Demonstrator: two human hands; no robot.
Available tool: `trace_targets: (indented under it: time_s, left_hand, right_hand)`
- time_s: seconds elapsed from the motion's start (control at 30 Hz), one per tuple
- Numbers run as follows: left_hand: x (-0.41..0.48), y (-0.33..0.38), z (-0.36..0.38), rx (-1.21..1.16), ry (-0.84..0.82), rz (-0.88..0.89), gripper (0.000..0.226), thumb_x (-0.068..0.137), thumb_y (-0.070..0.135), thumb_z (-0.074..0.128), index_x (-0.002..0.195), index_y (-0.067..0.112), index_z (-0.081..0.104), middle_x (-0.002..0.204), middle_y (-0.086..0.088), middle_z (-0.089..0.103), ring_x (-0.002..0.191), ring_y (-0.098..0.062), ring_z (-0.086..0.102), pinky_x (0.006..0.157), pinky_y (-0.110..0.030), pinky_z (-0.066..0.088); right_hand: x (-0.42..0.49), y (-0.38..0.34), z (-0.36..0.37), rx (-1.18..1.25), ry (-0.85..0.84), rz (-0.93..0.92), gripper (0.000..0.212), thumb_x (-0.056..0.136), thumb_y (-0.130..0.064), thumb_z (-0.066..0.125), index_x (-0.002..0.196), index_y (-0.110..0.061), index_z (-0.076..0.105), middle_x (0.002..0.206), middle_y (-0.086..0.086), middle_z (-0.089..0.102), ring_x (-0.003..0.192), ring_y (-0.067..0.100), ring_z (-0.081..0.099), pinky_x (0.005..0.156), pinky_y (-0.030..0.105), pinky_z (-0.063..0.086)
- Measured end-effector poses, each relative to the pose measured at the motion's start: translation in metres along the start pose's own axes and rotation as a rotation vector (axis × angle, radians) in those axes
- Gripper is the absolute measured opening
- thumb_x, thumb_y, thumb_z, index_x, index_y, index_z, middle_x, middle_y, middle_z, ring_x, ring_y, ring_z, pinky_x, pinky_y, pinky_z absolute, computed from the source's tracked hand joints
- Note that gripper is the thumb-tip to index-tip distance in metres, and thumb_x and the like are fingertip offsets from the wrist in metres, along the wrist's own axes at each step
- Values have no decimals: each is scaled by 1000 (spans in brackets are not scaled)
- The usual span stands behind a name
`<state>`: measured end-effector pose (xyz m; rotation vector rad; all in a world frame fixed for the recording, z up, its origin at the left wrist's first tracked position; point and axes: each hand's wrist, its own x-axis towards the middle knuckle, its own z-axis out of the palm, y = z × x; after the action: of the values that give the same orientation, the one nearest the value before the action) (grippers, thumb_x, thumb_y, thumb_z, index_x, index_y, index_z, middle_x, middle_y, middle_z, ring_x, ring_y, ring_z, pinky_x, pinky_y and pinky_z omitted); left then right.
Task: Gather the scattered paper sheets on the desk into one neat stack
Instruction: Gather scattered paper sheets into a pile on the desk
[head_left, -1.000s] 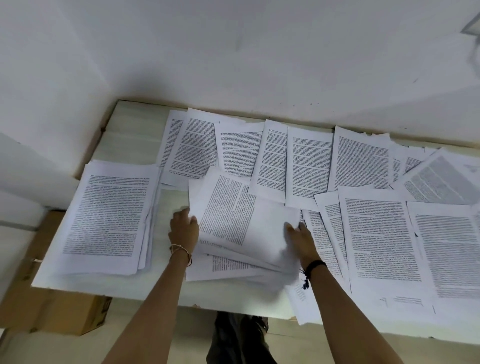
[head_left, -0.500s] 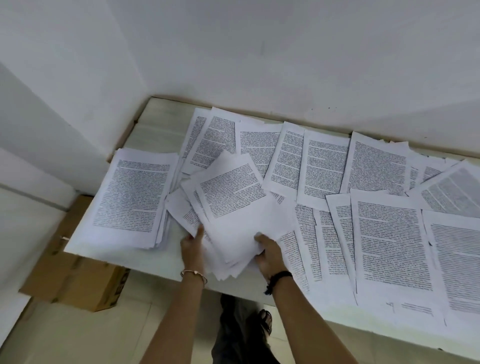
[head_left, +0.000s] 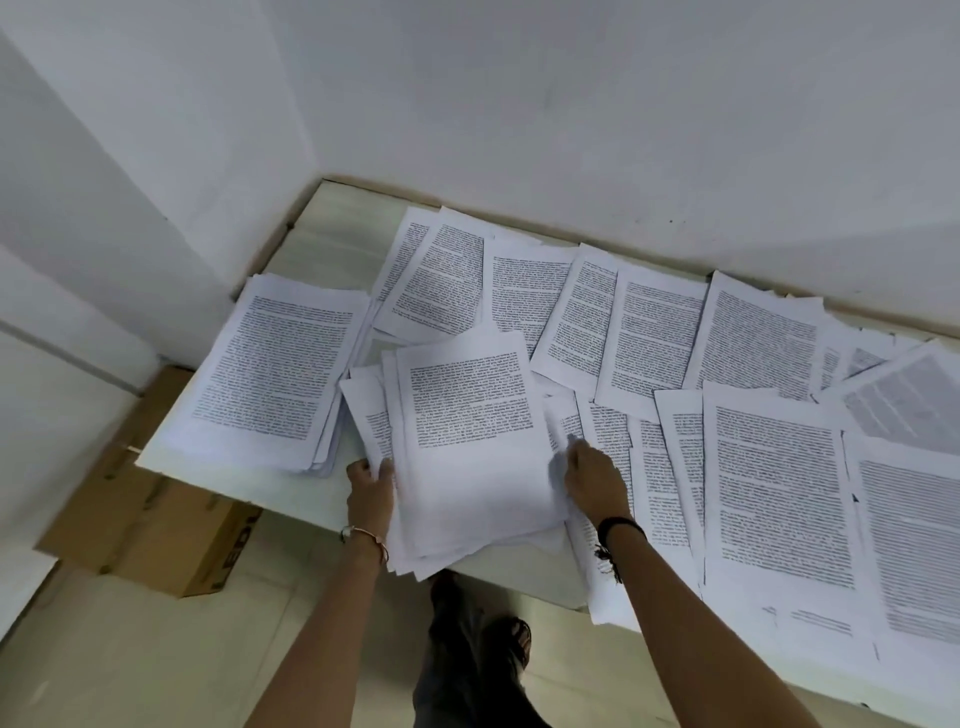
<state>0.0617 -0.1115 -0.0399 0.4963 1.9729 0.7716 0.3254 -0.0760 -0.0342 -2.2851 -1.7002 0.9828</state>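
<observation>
At the edge of the pale desk (head_left: 337, 223) — roughly half gathered.
Left hand (head_left: 370, 486) pinched the white printed-paper bundle (head_left: 467, 467); right hand (head_left: 592, 480) pressed it, seemingly flat-fingered; many loose sheets (head_left: 774, 493) lay ungathered.

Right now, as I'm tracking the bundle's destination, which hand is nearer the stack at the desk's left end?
Left. The left hand grips the bundle at its left edge, right beside the stack; the right hand is at the bundle's right edge, farther off.

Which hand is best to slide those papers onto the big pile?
Probably the left hand: it grips the bundle on the side next to the pile. The right hand is on the far side.
</observation>
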Motion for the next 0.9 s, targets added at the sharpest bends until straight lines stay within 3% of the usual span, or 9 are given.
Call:
trace_targets:
  time_s: [0.07,0.2,0.3,0.4,0.53,0.63,0.77,0.83,0.9]
  left_hand:
    - [-5,2,5,-9,42,8,37,100,27,32,128,4,36,121,-24,55,108,-38,53,78,-31,34]
    - [-13,3,12,38,99,33,37,102,24,24,132,4,32,122,-28,54,106,-42,54,76,-32,33]
    - [-14,4,16,106,61,69,41,100,22,34,136,4,27,123,-26,55,105,-42,55,77,-37,40]
    - [-8,4,13,153,-21,92,49,94,7,43,139,7,24,125,-22,54,109,-40,55,83,-35,42]
    - [-1,2,1,-26,-244,138,53,91,-4,45,139,11,26,132,-13,47,121,-33,47,98,-36,39]
    - [7,-3,-12,-150,-378,72,57,89,-1,54,138,15,31,134,-11,49,121,-32,48,104,-46,40]
    - [8,-4,-22,-208,-553,4,75,68,9,66,136,19,38,128,-8,57,114,-29,56,94,-41,50]
    - [13,5,-21,-202,-511,-25,78,61,4,65,134,14,39,123,-9,57,110,-30,56,91,-42,50]
    - [29,12,-17,-217,-375,-51,73,64,7,68,131,6,39,121,-12,55,107,-30,55,92,-47,47]
  right_hand:
    - [-2,0,-1,-178,-109,3,35,100,-26,36,110,-4,61,112,18,66,104,34,62,83,34,46]
    - [-3,-6,-8,-126,-307,-105,35,96,-29,32,84,-6,55,104,24,66,99,34,63,78,31,44]
    - [4,-6,-4,-148,-215,-142,31,97,-20,39,90,1,60,97,19,64,92,30,61,70,27,38]
    - [6,-15,2,-147,-405,-256,19,92,-12,47,88,1,59,88,9,52,84,19,50,69,21,32]
    - [12,-17,7,132,-10,-88,37,98,-33,44,73,-9,55,70,3,56,67,21,54,56,25,36]
    - [14,-28,4,424,-13,-10,46,92,-57,48,90,-12,56,78,-6,58,74,14,56,65,25,41]
    - [28,-40,8,725,-262,67,71,87,-49,63,142,-15,34,133,-11,42,124,8,41,108,31,32]
    - [33,-43,11,703,-259,-9,76,80,-43,67,144,-15,35,144,-1,46,128,18,49,111,42,37]
    - [38,-47,9,604,-282,-63,69,83,-34,67,142,-16,37,140,-1,51,118,17,56,101,36,45]
